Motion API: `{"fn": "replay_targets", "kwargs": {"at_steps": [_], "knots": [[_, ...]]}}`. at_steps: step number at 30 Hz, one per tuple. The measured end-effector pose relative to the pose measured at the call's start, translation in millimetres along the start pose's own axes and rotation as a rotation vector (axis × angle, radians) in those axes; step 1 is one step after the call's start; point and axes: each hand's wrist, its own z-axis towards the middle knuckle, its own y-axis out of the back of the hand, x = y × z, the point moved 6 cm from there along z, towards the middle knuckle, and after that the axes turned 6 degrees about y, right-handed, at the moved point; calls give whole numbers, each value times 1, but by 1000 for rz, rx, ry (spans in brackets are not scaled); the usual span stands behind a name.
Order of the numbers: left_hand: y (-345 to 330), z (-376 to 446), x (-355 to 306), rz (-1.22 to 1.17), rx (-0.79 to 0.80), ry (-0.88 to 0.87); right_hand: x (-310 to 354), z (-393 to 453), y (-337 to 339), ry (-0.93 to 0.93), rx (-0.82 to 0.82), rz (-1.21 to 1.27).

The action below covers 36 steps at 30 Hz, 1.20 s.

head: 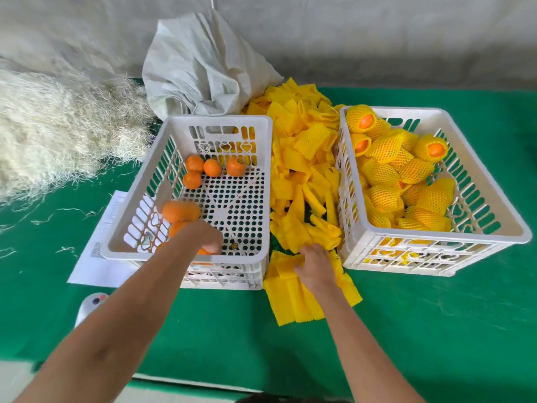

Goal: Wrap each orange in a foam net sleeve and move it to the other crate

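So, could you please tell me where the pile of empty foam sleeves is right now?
In the head view, the pile of foam sleeves lies on the green table between the two white crates, with the right hand on its near end.

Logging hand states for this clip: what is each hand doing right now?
Left hand: curled over an orange in the left crate.
Right hand: pinching a foam sleeve.

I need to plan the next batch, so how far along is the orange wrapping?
Done: the right white plastic crate holds a heap of oranges in yellow foam net sleeves. In hand: the left hand reaches onto an orange in the left white crate, while the right hand grips a loose yellow sleeve. Left: several bare oranges remain there, some hidden behind the arm.
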Motion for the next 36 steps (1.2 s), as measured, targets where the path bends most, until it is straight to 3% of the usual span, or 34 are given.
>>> {"fn": "replay_targets", "kwargs": {"at_steps": [5, 9, 15, 18, 21, 23, 26, 29, 32, 36], "knots": [[-4, 6, 2, 135, 41, 65, -7, 1, 4, -98, -16, -71], [6, 9, 0, -87, -48, 77, -4, 3, 4, -26, -51, 37], [52, -12, 9, -595, -631, 104, 10, -1, 37, 5, -230, 304], [74, -41, 4, -940, -926, -27, 17, -1, 72, -7, -390, 396], [93, -78, -21, -1166, -1096, -264, 22, -4, 103, -31, -519, 414], [100, -103, -46, -1259, -1121, -523, 23, -6, 117, -29, -601, 454], [90, -114, -89, -1239, -991, -808, 21, -5, 127, -44, -623, 650], [79, -104, -111, -1165, -885, -847, 20, -7, 132, -26, -617, 841], [82, -103, -108, -1117, -979, -891, 28, -10, 129, 85, -499, 1121], [81, -105, -106, -1115, -985, -875, 37, -15, 126, 201, -390, 1207]]}}
